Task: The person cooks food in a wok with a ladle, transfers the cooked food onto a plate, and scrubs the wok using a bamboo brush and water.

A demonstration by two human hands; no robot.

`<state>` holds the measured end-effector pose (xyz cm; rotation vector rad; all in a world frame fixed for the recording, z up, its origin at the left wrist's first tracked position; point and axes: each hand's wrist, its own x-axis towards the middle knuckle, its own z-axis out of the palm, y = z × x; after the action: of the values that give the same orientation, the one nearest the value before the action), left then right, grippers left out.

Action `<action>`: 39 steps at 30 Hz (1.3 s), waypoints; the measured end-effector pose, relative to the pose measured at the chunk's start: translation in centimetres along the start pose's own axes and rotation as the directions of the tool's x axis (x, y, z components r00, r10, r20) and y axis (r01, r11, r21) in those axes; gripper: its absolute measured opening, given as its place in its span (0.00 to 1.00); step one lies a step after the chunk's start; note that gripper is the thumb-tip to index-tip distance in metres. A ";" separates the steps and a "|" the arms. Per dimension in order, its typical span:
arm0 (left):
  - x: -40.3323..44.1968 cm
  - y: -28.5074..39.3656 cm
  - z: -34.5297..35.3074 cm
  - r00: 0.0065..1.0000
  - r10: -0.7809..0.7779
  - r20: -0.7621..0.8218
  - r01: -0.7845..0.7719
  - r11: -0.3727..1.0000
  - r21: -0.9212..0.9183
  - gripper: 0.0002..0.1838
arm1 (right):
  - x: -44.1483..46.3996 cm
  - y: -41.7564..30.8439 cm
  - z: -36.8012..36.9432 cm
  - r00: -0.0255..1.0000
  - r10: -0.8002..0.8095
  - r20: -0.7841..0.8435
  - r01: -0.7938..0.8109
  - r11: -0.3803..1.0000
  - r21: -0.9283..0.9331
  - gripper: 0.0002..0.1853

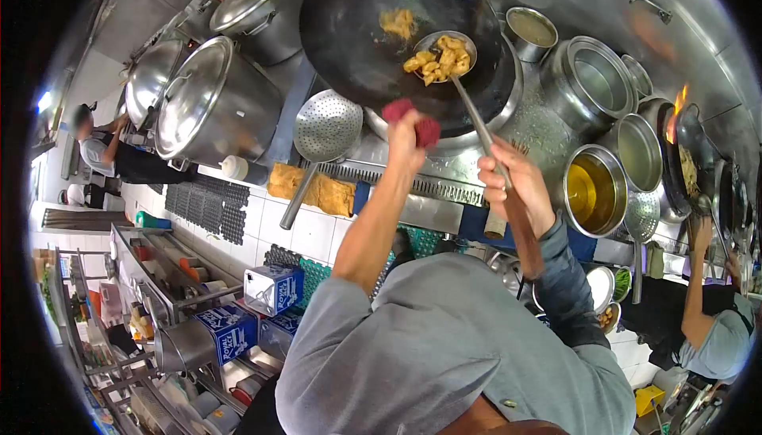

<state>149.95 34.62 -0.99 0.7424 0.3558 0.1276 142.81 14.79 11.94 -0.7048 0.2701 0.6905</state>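
A folded dark red cloth (425,130) is gripped in my left hand (405,143) at the near rim of a large black wok (337,30). My right hand (512,177) is closed around the long handle of a ladle (475,114), its wooden end pointing back toward my body. Golden-brown food chunks (451,55) fill the ladle's bowl, which is over the wok. More browned pieces (398,22) lie in the wok itself. Left of the wok rests a perforated skimmer (327,127), apart from both hands.
Large lidded pots (194,102) stand on the left. To the right are steel pots (591,78) and a pot of yellow oil (591,189). A flame (679,109) rises by another wok, where a co-worker (706,316) stands. Blue-printed tins (274,288) sit behind me.
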 end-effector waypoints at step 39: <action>1.7 5.2 -21.0 0.100 -0.935 0.339 0.068 0.346 0.936 0.26 | -17.9 38.8 15.9 0.678 -0.510 -0.529 0.735 0.492 0.467 0.22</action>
<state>143.98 52.21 -12.19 1.3257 -0.5044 -1.4118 103.71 38.23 12.17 -0.1744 0.4907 -0.2827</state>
